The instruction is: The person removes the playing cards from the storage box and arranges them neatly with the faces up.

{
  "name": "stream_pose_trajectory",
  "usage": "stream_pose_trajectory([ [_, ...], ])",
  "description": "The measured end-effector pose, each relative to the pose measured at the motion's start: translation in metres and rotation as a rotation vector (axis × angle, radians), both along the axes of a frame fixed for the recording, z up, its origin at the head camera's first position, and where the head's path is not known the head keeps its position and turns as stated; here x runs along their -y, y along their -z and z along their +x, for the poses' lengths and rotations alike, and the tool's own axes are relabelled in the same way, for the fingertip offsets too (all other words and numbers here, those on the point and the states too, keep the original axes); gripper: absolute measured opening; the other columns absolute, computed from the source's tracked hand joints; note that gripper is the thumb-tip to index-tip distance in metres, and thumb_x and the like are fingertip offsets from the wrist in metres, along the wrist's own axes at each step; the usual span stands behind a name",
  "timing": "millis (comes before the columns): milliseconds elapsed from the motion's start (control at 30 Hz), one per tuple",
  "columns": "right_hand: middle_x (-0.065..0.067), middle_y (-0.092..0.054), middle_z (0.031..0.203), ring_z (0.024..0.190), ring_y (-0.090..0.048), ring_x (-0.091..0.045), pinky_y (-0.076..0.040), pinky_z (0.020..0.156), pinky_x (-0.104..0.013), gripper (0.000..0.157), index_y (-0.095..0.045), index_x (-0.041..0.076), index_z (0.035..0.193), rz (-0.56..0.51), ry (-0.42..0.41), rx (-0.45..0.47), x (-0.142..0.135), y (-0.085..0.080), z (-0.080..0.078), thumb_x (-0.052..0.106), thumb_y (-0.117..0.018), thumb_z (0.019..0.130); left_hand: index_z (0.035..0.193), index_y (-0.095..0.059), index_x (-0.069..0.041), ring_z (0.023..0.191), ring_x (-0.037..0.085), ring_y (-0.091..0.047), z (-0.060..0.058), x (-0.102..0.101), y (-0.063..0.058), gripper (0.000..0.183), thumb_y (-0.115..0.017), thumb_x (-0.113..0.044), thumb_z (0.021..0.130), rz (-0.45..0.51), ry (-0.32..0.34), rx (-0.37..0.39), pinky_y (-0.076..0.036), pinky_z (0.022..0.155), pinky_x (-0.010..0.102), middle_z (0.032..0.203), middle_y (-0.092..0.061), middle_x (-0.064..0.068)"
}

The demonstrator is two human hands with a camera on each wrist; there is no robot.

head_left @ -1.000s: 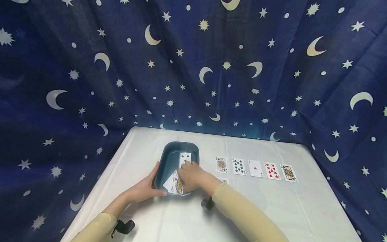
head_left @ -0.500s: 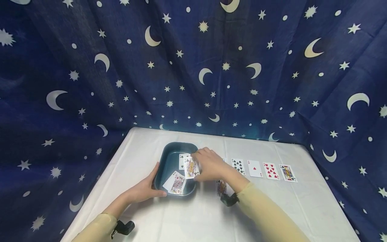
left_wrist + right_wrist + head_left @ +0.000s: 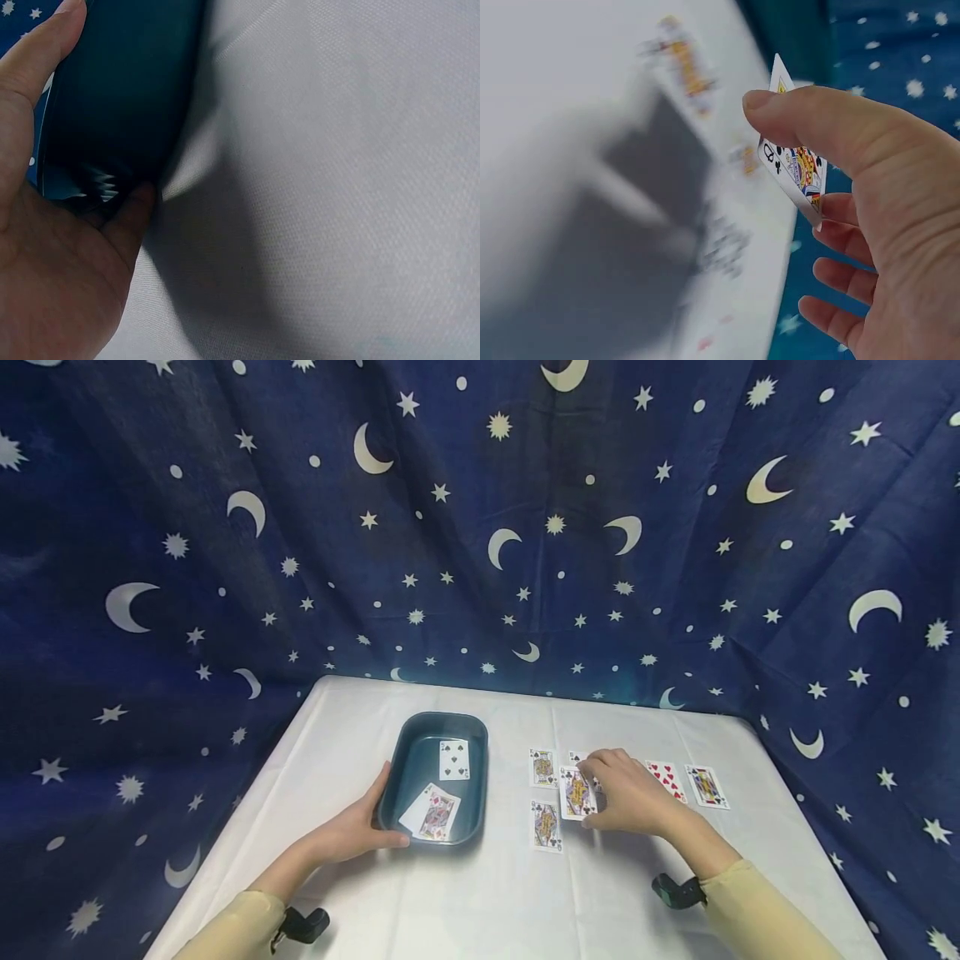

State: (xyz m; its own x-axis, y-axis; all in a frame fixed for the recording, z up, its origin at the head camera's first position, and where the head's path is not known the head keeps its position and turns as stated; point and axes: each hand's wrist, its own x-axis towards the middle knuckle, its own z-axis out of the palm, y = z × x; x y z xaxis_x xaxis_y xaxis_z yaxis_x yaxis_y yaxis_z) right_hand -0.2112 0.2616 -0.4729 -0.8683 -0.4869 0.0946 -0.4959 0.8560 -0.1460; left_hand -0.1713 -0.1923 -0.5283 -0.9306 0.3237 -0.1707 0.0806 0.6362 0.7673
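Note:
My right hand (image 3: 626,789) pinches a playing card, a queen of clubs (image 3: 802,169), between thumb and fingers, above the right part of the table. In the head view this card overlaps a spade card in the row behind it. My left hand (image 3: 348,831) holds the near left corner of a dark teal tray (image 3: 482,777), its thumb along the near rim and its fingers along the left side. Inside the tray lie a five of spades (image 3: 453,760) and, nearer, a red face card (image 3: 438,817) fanned over another card.
On the white-covered table (image 3: 480,902), a card row includes a face card (image 3: 542,768) at left, a hearts card (image 3: 663,777) and another face card (image 3: 707,787) at right. My right hand hides part of it. One face card (image 3: 546,827) lies nearer. A starry curtain (image 3: 450,527) hangs behind.
My right hand has lifted the queen of clubs out of the tray and carried it right, over the card row. My left hand stays at the tray's corner.

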Motion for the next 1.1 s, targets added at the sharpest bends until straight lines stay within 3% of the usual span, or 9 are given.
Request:
stream_pose_trajectory([
  [233, 0.000, -0.051, 0.120, 0.114, -0.044, -0.023, -0.038, 0.095, -0.046, 0.084, -0.058, 0.014, 0.124, 0.000, 0.075, 0.105, -0.026, 0.032, 0.020, 0.051, -0.083, 0.053, 0.148, 0.011, -0.030, 0.140, 0.023, -0.003, 0.001, 0.001, 0.001, 0.123, -0.077, -0.053, 0.066, 0.024, -0.001, 0.001, -0.012, 0.109, 0.049, 0.155, 0.005, -0.001],
  [400, 0.002, -0.050, 0.122, 0.114, -0.044, -0.022, -0.038, 0.096, -0.046, 0.087, -0.057, 0.015, 0.126, -0.004, 0.113, 0.157, -0.031, 0.044, 0.027, 0.053, -0.084, 0.052, 0.146, 0.014, -0.035, 0.140, 0.022, -0.002, 0.001, 0.002, 0.002, 0.122, -0.076, -0.054, 0.067, 0.017, 0.004, 0.004, -0.012, 0.110, 0.048, 0.155, 0.006, -0.002],
  [567, 0.004, -0.050, 0.122, 0.112, -0.044, -0.019, -0.040, 0.095, -0.043, 0.089, -0.057, 0.016, 0.127, -0.027, 0.122, 0.164, -0.034, 0.051, 0.030, 0.054, -0.084, 0.051, 0.145, 0.015, -0.037, 0.140, 0.021, -0.002, 0.001, 0.000, 0.000, 0.121, -0.077, -0.053, 0.067, 0.017, 0.005, 0.009, -0.014, 0.110, 0.047, 0.155, 0.006, -0.003],
  [1100, 0.006, -0.051, 0.121, 0.111, -0.045, -0.016, -0.041, 0.094, -0.041, 0.088, -0.058, 0.017, 0.127, -0.008, 0.113, 0.162, -0.037, 0.061, 0.030, 0.058, -0.081, 0.052, 0.147, 0.013, -0.032, 0.140, 0.020, -0.002, 0.001, -0.001, -0.001, 0.122, -0.078, -0.050, 0.067, 0.029, -0.007, 0.020, -0.013, 0.110, 0.047, 0.155, 0.006, -0.003],
])
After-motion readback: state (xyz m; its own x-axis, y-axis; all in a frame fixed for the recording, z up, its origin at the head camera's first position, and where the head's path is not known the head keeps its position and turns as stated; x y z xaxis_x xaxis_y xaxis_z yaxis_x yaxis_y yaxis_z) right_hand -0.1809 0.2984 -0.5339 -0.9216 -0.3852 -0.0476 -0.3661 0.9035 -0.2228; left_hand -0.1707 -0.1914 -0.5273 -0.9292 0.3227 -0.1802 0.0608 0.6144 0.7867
